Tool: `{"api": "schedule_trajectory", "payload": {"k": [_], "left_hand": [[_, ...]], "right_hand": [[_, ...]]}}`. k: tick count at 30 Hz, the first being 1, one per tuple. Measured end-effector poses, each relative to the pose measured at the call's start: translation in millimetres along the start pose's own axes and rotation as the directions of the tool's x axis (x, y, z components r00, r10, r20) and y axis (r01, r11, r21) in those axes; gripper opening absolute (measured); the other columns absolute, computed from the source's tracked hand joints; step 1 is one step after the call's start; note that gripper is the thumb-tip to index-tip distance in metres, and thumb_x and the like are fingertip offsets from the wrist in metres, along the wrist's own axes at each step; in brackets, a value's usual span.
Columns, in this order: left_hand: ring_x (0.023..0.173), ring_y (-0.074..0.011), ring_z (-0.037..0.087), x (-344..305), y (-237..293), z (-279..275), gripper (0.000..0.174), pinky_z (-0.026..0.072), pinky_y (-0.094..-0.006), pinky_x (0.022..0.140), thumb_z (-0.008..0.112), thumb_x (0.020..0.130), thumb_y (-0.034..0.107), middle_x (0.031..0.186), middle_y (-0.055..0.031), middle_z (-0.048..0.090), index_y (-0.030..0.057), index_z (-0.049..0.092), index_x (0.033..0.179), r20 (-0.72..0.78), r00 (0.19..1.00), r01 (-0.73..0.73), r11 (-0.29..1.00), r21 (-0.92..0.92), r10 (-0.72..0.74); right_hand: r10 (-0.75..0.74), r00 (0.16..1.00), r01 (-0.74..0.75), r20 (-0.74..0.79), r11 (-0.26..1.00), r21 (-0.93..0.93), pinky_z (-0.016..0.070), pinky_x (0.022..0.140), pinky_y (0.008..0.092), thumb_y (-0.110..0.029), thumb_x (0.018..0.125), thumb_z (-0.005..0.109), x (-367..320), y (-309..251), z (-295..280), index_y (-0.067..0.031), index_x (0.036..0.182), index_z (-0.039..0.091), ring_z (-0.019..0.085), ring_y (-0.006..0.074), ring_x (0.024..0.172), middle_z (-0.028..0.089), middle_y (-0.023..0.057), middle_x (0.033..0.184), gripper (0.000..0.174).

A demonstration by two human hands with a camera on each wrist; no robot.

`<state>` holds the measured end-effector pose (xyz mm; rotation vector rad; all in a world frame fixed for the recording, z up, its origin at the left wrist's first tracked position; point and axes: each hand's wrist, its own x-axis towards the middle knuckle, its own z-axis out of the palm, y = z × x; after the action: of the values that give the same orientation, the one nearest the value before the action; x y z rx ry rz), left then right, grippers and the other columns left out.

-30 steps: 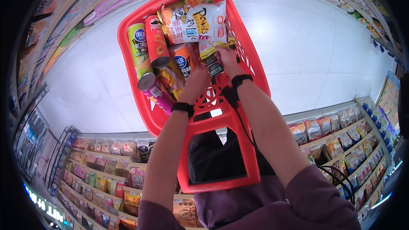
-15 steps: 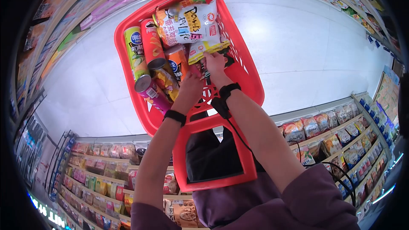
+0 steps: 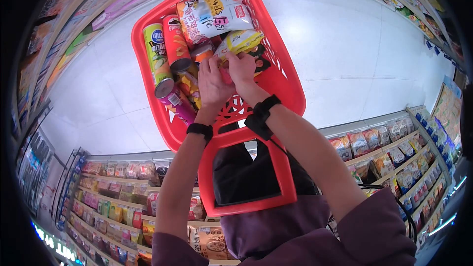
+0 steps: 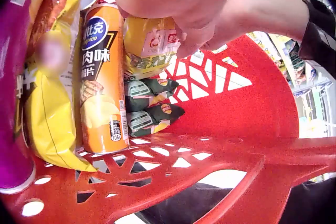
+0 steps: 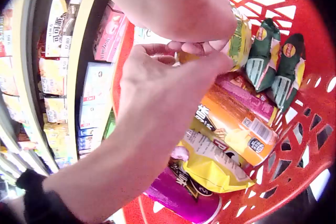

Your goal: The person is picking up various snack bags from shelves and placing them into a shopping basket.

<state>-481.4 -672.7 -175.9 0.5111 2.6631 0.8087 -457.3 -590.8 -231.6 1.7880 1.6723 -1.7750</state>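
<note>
A yellow snack bag lies inside the red shopping basket. My right hand grips its near edge from the right. My left hand meets it from the left, and in the right wrist view its thumb and fingers pinch yellow wrapping. The fingertips are partly hidden behind the hands. Beyond the bag rests a large white chip bag. Under and beside the hands are an orange chip can, a magenta pack and two dark green bags, one nearer the basket wall.
On the basket's left stand a green can, a red can and a purple can, with another yellow bag near them. The basket handle lies toward the body. Stocked shelves line the aisle.
Both hands have moved farther into the basket and come together at the yellow bag, which has tilted. The white chip bag has shifted toward the far end.
</note>
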Motion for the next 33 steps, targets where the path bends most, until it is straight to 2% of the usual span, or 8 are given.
{"api": "schedule_trajectory", "payload": {"k": [5,8,10,13,19,24,28,33], "left_hand": [[0.087,-0.0330,0.063,6,-17,2,0.043,0.0492,-0.0406,0.078,0.074,0.069,0.009,0.090,-0.0154,0.065,0.0051,0.062,0.110,-0.079,0.995,-0.073,0.989,-0.128,0.063],[0.080,-0.0332,0.066,13,-16,-19,0.043,0.0514,-0.0375,0.073,0.072,0.072,0.005,0.090,-0.0184,0.067,0.0043,0.065,0.114,0.078,0.990,0.133,0.964,-0.231,-0.118],[0.072,-0.0203,0.066,21,-24,-33,0.034,0.0517,-0.0322,0.069,0.070,0.082,0.011,0.084,-0.0154,0.069,0.0031,0.066,0.114,0.132,0.977,0.203,0.930,-0.307,-0.169],[0.073,-0.0047,0.058,36,-54,-49,0.027,0.0500,-0.0254,0.067,0.065,0.093,0.022,0.083,-0.0072,0.069,0.0023,0.068,0.112,0.257,0.930,0.333,0.896,-0.294,-0.261],[0.082,-0.0075,0.062,58,-72,-83,0.027,0.0501,-0.0245,0.075,0.063,0.095,0.022,0.095,-0.0028,0.070,0.0012,0.069,0.110,0.511,0.835,0.534,0.527,-0.661,-0.206],[0.085,-0.0100,0.064,77,-52,-123,0.031,0.0501,-0.0250,0.077,0.065,0.093,0.026,0.098,-0.0059,0.070,-0.0008,0.068,0.109,0.582,0.790,0.569,0.584,-0.579,-0.194],[0.081,-0.0144,0.066,84,-33,-135,0.035,0.0492,-0.0229,0.078,0.067,0.090,0.023,0.100,-0.0110,0.070,-0.0079,0.066,0.106,0.525,0.785,0.620,0.406,-0.672,-0.329],[0.047,-0.0038,0.034,79,-33,-114,0.030,0.0274,-0.0239,0.050,0.068,0.086,0.032,0.061,0.0057,0.055,0.0037,0.067,0.094,0.497,0.688,0.674,0.211,-0.708,-0.529]], "right_hand": [[0.029,0.981,-0.061,0.191,0.985,0.162,0.0492,0.049,0.0279,-0.017,0.082,0.065,-22,-58,-23,0.0051,0.073,0.064,0.062,0.0142,0.050,0.066,0.0119,0.061,0.024],[-0.052,0.952,-0.001,0.300,0.985,0.173,0.0485,0.050,0.0260,-0.015,0.084,0.064,-38,-76,-27,0.0043,0.075,0.062,0.060,0.0118,0.051,0.066,0.0092,0.062,0.022],[-0.043,0.907,-0.003,0.418,0.994,0.110,0.0452,0.051,0.0247,-0.021,0.089,0.063,-43,-89,-29,0.0028,0.082,0.063,0.059,0.0114,0.054,0.066,0.0090,0.068,0.025],[-0.421,0.788,0.484,0.449,0.874,-0.029,0.0498,0.062,0.0266,-0.025,0.091,0.061,-20,-76,-39,0.0039,0.092,0.065,0.064,0.0135,0.068,0.069,0.0108,0.078,0.029],[-0.477,0.818,0.556,0.322,0.800,-0.227,0.0486,0.091,0.0338,-0.033,0.088,0.070,14,-87,-71,0.0027,0.124,0.052,0.059,0.0216,0.107,0.061,0.0171,0.118,0.054],[-0.233,0.626,0.421,0.744,0.904,-0.071,0.0424,0.102,0.0344,-0.041,0.076,0.079,20,-110,-79,0.0015,0.140,0.037,0.052,0.0256,0.123,0.053,0.0172,0.132,0.087],[-0.099,0.472,0.489,0.876,0.856,-0.167,0.0405,0.105,0.0343,-0.045,0.070,0.084,12,-126,-84,0.0011,0.143,0.031,0.049,0.0262,0.126,0.048,0.0175,0.138,0.102],[0.162,0.472,-0.110,0.867,0.986,-0.124,0.0472,0.097,0.0311,-0.039,0.078,0.077,-11,-134,-89,-0.0010,0.134,0.048,0.061,0.0178,0.110,0.061,0.0107,0.123,0.073]]}}
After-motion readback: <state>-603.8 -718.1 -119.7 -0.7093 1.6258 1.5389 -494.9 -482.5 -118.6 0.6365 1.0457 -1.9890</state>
